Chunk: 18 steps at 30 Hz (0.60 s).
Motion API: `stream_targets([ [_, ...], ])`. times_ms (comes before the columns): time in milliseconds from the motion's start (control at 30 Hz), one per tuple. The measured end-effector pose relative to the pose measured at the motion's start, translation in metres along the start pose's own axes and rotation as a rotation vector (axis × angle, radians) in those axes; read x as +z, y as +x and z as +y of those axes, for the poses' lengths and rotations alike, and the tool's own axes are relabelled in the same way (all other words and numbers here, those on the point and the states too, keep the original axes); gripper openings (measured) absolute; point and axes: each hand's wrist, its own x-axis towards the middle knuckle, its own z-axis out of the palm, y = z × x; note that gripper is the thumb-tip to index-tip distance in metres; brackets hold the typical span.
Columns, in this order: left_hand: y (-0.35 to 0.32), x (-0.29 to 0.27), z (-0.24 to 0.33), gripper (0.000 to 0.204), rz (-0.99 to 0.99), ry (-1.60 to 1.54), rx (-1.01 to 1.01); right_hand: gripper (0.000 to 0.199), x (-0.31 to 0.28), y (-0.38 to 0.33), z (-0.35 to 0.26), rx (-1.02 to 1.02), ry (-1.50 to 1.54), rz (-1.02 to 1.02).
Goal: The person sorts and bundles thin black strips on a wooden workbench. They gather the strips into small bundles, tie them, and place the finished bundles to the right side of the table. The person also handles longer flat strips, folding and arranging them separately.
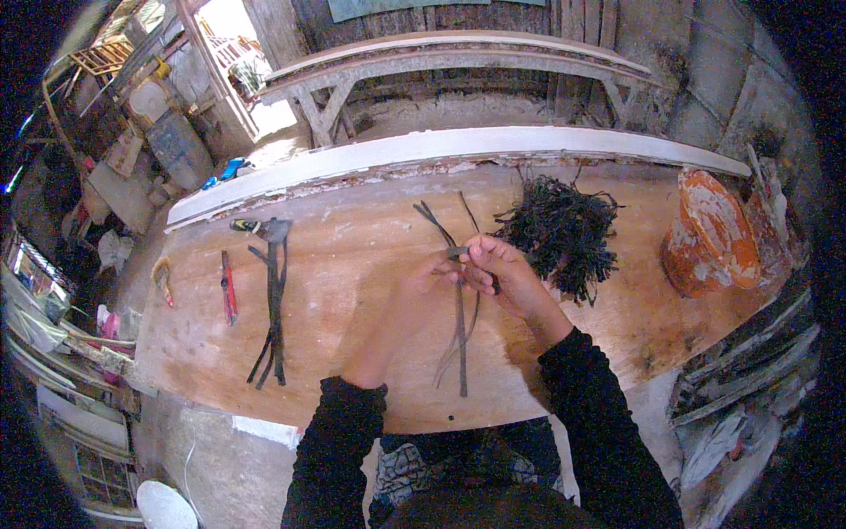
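Observation:
Over the middle of a wooden board table (pixel 379 220), my left hand (pixel 438 271) and my right hand (pixel 495 264) meet with fingers closed on thin black strips (pixel 462 353). Both hands pinch at the point where the strips cross. Strip ends stick out beyond my fingers, and longer tails trail back toward the near edge. I cannot tell whether the strips are rubber or cloth. Just right of my right hand lies a tangled heap of short black strips (pixel 564 234). Further left rests a loose bundle of longer black strips (pixel 275 317).
A scraper (pixel 275 231) touches the top of the left bundle. Left of it lie a red utility knife (pixel 229 289) and a curved tan object (pixel 162 278). A plaster-smeared orange bucket (pixel 705 238) tilts at the right. A long white beam (pixel 458 144) borders the far edge, with a bench (pixel 458 63) behind.

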Motion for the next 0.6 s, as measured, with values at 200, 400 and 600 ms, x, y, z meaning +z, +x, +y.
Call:
stream_targets([
  [200,0.003,-0.005,-0.004,0.027,0.187,-0.162,0.25,0.018,-0.007,0.001,0.001,-0.002,-0.032,-0.012],
  [400,0.005,-0.009,-0.021,0.022,0.073,-0.236,0.064,0.016,0.006,-0.003,-0.007,0.13,-0.127,-0.062],
  [600,0.006,-0.029,-0.014,0.014,0.279,-0.437,-0.001,0.021,-0.01,-0.004,-0.013,0.166,-0.152,-0.03],
])
